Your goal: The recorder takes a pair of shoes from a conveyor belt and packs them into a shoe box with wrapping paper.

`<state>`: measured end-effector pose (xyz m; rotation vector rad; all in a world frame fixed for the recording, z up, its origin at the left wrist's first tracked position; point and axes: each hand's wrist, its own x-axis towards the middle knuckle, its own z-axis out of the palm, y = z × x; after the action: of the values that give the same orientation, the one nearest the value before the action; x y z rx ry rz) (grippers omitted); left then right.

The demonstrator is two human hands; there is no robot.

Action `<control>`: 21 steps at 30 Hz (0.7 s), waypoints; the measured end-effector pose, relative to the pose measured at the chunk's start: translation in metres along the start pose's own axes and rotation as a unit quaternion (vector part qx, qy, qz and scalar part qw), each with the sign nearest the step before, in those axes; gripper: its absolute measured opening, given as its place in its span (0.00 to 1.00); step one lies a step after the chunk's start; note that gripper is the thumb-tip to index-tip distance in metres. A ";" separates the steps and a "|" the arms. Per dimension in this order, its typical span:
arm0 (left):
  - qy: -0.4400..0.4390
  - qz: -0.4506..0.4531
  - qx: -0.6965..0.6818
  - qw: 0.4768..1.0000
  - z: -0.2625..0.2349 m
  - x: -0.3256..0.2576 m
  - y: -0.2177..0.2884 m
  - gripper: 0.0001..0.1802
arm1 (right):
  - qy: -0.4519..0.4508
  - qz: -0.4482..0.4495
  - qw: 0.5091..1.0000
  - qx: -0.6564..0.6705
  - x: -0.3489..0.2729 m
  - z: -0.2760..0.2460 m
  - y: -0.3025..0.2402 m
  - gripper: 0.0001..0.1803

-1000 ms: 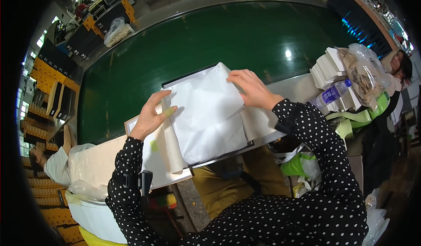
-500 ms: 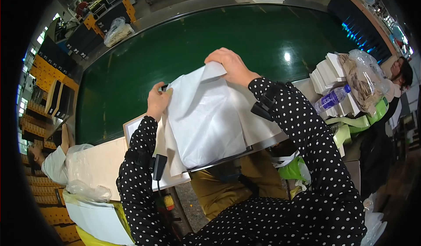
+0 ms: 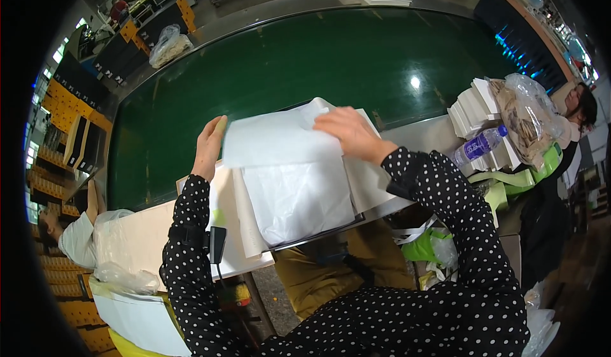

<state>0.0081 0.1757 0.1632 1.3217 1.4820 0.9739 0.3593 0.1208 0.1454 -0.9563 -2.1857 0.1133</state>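
Note:
In front of me lies a white thin paper wrapping (image 3: 296, 201), creased and set in a shallow dark-edged box (image 3: 318, 235). Its upper part forms a flap (image 3: 270, 140) that lies folded toward me. My right hand (image 3: 351, 134) rests on the flap's right side, fingers stretched over it and slightly blurred. Beside the flap's left edge is my left hand (image 3: 209, 148), fingers extended and holding nothing visible. Cream side panels (image 3: 369, 182) spread out on both sides of the wrapping. What lies under the paper is hidden.
Beyond the box runs a wide green conveyor belt (image 3: 280, 58). At right stand white stacks (image 3: 471, 112), a purple-labelled bottle (image 3: 480, 146) and a plastic bag (image 3: 531, 121), near a co-worker (image 3: 576, 112). Another person (image 3: 79, 239) is at left, near a pale board (image 3: 149, 233).
The raised paper has come down into a flap folded toward me. My right hand has moved down and slightly right onto it. My left hand has let go and shifted left.

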 end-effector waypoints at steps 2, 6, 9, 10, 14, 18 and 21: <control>0.044 0.016 0.037 0.998 0.004 -0.011 0.011 0.31 | -0.101 -0.042 0.993 -0.049 -0.019 -0.004 -0.008 0.28; 0.053 0.238 0.222 0.944 0.003 -0.039 0.030 0.31 | -0.102 -0.047 0.992 -0.049 -0.032 0.005 -0.014 0.32; -0.117 0.424 0.361 0.823 0.030 -0.060 0.056 0.47 | -0.093 -0.046 0.993 -0.060 -0.033 0.000 -0.014 0.31; -0.149 0.460 0.406 0.775 0.043 -0.071 0.060 0.54 | -0.074 -0.039 0.994 -0.065 -0.031 -0.003 -0.013 0.29; -0.147 0.439 0.427 0.777 0.070 -0.085 0.040 0.53 | 0.024 -0.050 0.998 -0.040 -0.001 0.004 -0.012 0.21; -0.015 0.405 0.472 0.783 0.042 -0.051 0.009 0.38 | 0.016 -0.034 0.999 -0.016 0.023 0.010 -0.011 0.16; 0.041 0.383 0.422 0.821 0.027 -0.031 0.015 0.26 | 0.108 0.051 0.992 -0.037 0.034 0.008 -0.013 0.16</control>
<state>0.0389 0.1467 0.1737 2.6983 1.5139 0.8469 0.3306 0.1358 0.1645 -1.0706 -1.9542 -0.0219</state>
